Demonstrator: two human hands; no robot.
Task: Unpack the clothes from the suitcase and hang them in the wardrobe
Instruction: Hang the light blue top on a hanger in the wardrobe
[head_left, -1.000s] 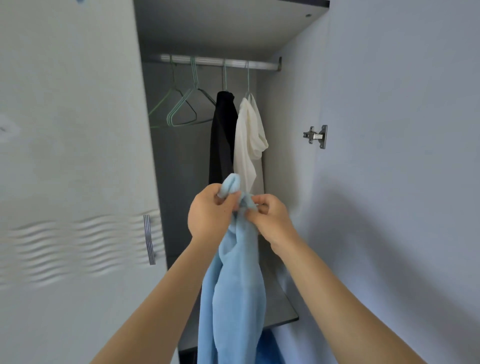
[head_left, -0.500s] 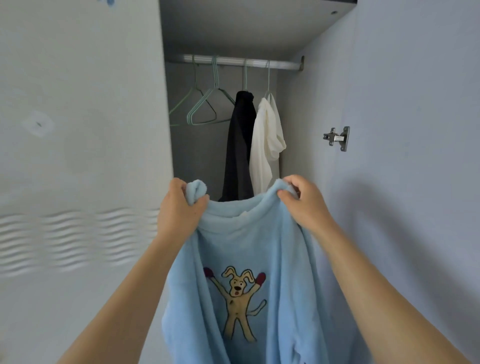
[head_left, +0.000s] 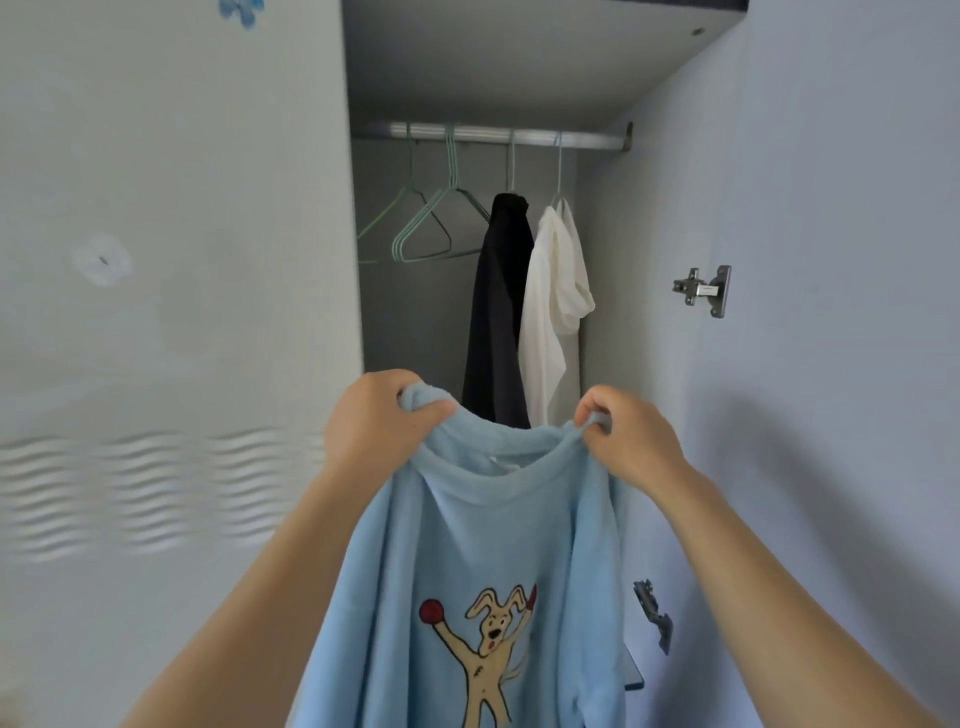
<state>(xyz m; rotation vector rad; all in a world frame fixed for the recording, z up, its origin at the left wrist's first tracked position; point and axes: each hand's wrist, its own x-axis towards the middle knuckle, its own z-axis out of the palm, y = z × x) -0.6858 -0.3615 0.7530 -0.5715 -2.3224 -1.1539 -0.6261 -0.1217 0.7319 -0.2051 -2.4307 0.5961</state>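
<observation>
At the open wardrobe (head_left: 410, 322), in the head view, a person holds a light blue sweater (head_left: 467, 545) up by its neckline, in front of the opening and lower than the clothes hanging inside. The left hand (head_left: 374, 421) has its fingers curled tight round a bunched bit of collar at one shoulder, thumb pressed over the fabric. The right hand (head_left: 631, 441) pinches the other side of the collar between thumb and bent fingers, so both hands are closed on the cloth and the neck opening stretches between them. The sweater hangs from the two grips with its front to the camera, a cartoon dog print (head_left: 488, 649) with raised arms low on the chest, and its hem runs out of the bottom of the frame. Above and behind, a metal rail (head_left: 498, 136) spans the wardrobe under the top panel (head_left: 493, 57). On the rail hang empty green wire hangers (head_left: 431, 228) at the left, then a black garment (head_left: 498, 306), and a white garment (head_left: 553, 306) touching it on the right. A pale door panel (head_left: 171, 312) with a wavy relief fills the left side; the open right door (head_left: 831, 260) carries a metal hinge (head_left: 704, 288) high up and a second hinge (head_left: 653, 613) lower, just beside the sweater's edge
</observation>
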